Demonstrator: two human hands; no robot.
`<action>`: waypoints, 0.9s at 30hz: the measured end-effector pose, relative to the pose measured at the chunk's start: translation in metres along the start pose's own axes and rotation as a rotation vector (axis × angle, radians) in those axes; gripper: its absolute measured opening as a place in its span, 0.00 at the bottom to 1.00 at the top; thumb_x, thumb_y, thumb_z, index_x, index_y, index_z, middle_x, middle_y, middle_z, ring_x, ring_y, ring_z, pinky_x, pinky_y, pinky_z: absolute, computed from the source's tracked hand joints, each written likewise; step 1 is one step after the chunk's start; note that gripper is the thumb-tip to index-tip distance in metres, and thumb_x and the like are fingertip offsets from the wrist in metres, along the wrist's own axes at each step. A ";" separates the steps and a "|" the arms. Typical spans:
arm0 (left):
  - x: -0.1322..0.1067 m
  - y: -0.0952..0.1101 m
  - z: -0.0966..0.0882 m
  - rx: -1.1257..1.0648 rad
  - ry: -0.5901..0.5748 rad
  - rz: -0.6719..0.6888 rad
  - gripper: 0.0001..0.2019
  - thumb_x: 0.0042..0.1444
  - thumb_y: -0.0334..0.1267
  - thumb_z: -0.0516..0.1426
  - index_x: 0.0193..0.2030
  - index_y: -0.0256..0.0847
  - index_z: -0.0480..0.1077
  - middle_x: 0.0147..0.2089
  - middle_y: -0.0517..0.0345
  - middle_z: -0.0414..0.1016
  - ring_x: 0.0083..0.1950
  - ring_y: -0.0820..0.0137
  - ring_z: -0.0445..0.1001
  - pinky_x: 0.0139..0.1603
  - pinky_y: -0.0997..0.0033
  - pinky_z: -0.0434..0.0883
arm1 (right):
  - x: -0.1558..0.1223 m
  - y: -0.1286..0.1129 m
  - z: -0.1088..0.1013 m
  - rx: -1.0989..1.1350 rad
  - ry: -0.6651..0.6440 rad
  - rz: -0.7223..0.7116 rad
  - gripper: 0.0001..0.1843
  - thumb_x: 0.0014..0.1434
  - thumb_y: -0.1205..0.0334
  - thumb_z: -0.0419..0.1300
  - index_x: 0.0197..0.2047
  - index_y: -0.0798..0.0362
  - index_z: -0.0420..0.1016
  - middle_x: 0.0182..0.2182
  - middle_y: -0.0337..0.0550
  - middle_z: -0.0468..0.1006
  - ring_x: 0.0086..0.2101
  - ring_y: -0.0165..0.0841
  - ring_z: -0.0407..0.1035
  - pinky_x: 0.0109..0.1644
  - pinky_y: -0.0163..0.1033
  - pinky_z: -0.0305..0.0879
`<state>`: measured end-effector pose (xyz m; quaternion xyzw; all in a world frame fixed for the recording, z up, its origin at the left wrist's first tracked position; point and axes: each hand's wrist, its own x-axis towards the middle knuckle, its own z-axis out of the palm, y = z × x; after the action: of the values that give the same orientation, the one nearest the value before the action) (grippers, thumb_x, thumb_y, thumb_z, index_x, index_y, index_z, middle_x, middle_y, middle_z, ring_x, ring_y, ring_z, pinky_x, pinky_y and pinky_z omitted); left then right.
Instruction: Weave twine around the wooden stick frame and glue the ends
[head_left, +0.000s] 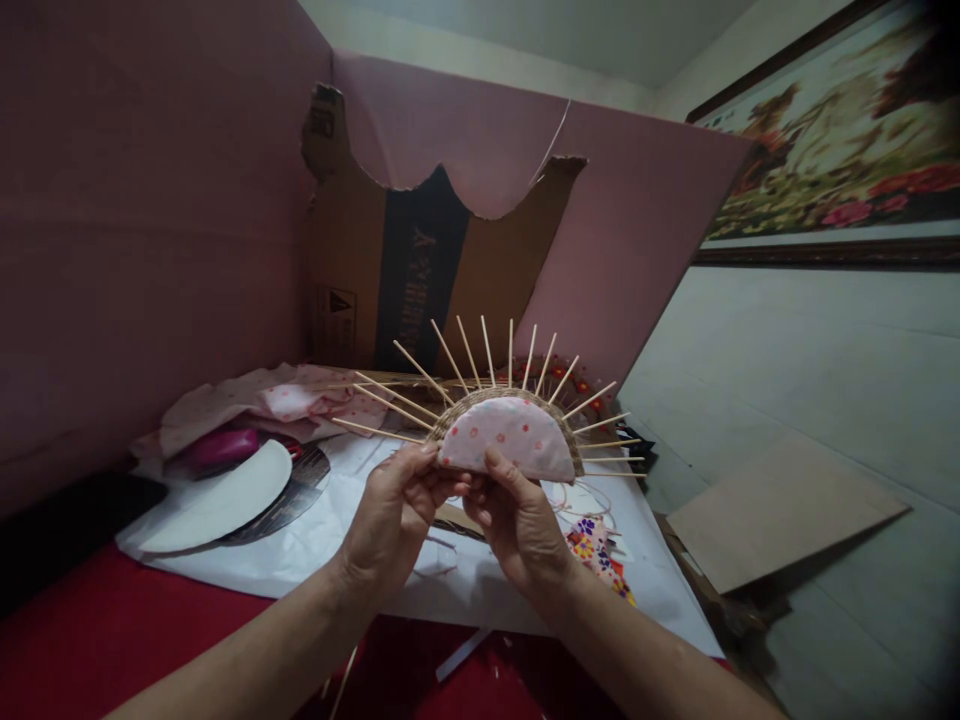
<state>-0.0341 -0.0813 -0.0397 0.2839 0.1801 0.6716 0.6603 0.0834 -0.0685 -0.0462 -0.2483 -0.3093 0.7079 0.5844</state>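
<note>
Both my hands hold up a half-round craft piece (508, 438) covered in pale pink floral fabric. A band of woven brown cord (480, 394) runs along its curved edge, and several thin wooden sticks (511, 352) fan outward from it. My left hand (397, 500) pinches the lower left corner, thumb on the front. Along the bottom edge, near the middle, my right hand (521, 515) grips with its thumb on the fabric and fingers curled behind. The piece is upright above a white-covered table (330, 570).
At the left lie crumpled pink fabric (277, 395), a magenta object (217, 450) and a white half-disc (232, 495). Colourful floral fabric (600, 555) sits at the right. Torn cardboard (352, 250) stands behind, and a brown board (787, 510) leans near the wall.
</note>
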 end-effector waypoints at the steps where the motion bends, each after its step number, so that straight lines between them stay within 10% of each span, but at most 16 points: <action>1: 0.000 0.000 0.000 0.003 0.001 0.003 0.07 0.52 0.32 0.57 0.27 0.35 0.77 0.32 0.52 0.80 0.32 0.70 0.76 0.35 0.73 0.75 | 0.000 0.000 0.000 -0.001 -0.001 0.001 0.14 0.44 0.59 0.72 0.27 0.59 0.75 0.22 0.40 0.74 0.22 0.24 0.61 0.19 0.27 0.52; 27: 0.000 0.000 0.000 0.123 0.048 0.033 0.05 0.47 0.32 0.61 0.25 0.33 0.75 0.28 0.52 0.79 0.30 0.70 0.76 0.34 0.72 0.74 | 0.003 0.003 -0.003 0.003 0.012 -0.007 0.15 0.43 0.59 0.72 0.25 0.59 0.73 0.19 0.38 0.72 0.20 0.23 0.62 0.18 0.26 0.54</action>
<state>-0.0339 -0.0812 -0.0393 0.3104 0.2320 0.6768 0.6259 0.0832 -0.0651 -0.0500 -0.2506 -0.3055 0.7048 0.5892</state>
